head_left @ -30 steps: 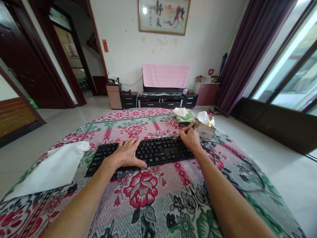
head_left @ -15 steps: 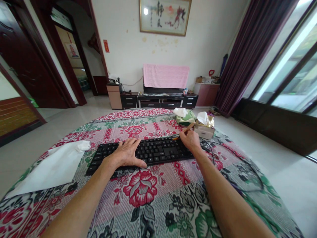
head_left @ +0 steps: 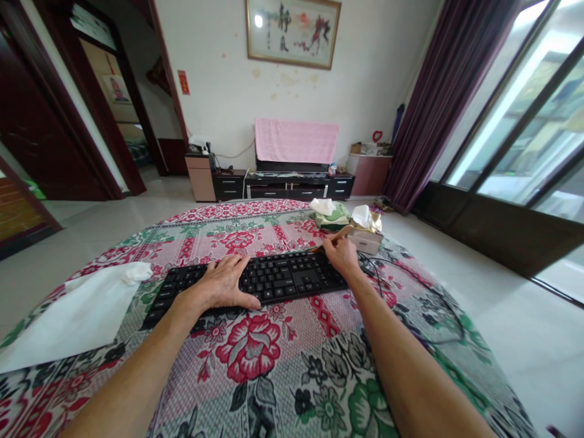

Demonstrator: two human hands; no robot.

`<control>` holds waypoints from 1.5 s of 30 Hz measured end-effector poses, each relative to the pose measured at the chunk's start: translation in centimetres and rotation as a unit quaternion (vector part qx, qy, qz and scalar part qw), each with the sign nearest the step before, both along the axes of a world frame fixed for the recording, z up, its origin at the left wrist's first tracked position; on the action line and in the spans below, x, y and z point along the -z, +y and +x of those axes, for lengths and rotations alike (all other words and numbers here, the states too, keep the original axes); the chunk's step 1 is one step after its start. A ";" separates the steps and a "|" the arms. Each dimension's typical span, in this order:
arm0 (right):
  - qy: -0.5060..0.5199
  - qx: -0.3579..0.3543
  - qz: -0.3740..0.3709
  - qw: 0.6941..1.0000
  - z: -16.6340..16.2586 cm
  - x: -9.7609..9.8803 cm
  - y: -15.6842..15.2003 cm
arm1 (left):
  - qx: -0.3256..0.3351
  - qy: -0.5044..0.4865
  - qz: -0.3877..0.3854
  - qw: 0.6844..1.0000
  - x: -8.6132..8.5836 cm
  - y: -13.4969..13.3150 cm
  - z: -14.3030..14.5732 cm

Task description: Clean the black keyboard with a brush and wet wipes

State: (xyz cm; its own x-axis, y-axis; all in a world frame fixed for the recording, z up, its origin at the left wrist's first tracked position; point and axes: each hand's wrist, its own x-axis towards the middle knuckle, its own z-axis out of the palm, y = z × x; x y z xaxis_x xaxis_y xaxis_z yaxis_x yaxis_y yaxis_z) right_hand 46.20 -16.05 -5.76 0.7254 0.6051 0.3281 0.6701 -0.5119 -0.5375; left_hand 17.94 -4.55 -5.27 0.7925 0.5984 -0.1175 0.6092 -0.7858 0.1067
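Note:
A black keyboard (head_left: 283, 277) lies slightly slanted across the flowered tablecloth. Over its left half my left hand (head_left: 225, 283) rests flat, fingers spread toward the back edge and thumb near the front edge. My right hand (head_left: 341, 252) is at the keyboard's far right back corner, its fingers closed around a slim, brush-like tool with a wooden handle (head_left: 345, 231). The tool's lower end points left along the back edge; the hand covers its middle, and the tip is too small to make out.
A white cloth or paper sheet (head_left: 82, 310) with a crumpled tissue (head_left: 137, 272) lies left. A green tissue pack (head_left: 332, 217) and a tissue box (head_left: 366, 239) stand behind my right hand. Black cable (head_left: 429, 289) loops to the right on the tablecloth (head_left: 250, 347).
The whole view has shifted, so things appear farther left. My right hand and the brush-like tool have moved slightly toward the keyboard's back edge. My left hand stays on the keyboard.

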 end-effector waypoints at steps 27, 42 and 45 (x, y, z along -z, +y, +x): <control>0.030 -0.139 0.121 0.982 -3.4 1.3 1.5 | -0.008 0.012 0.012 1.000 0.7 0.4 -0.1; -0.025 -0.009 0.036 0.999 -1.5 1.0 1.1 | -0.011 0.010 0.004 1.000 0.2 0.0 0.1; -0.005 0.075 0.053 0.996 0.6 0.5 0.1 | -0.012 0.012 0.002 1.000 0.1 0.0 0.0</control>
State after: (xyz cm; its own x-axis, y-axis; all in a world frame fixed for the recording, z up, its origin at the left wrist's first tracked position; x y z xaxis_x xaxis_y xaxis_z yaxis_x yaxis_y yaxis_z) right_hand 46.77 -15.93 -6.25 0.8021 0.4510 0.3914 0.5950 -0.5480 -0.5879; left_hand 17.99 -4.58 -5.42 0.7749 0.6181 -0.1325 0.6303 -0.7713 0.0885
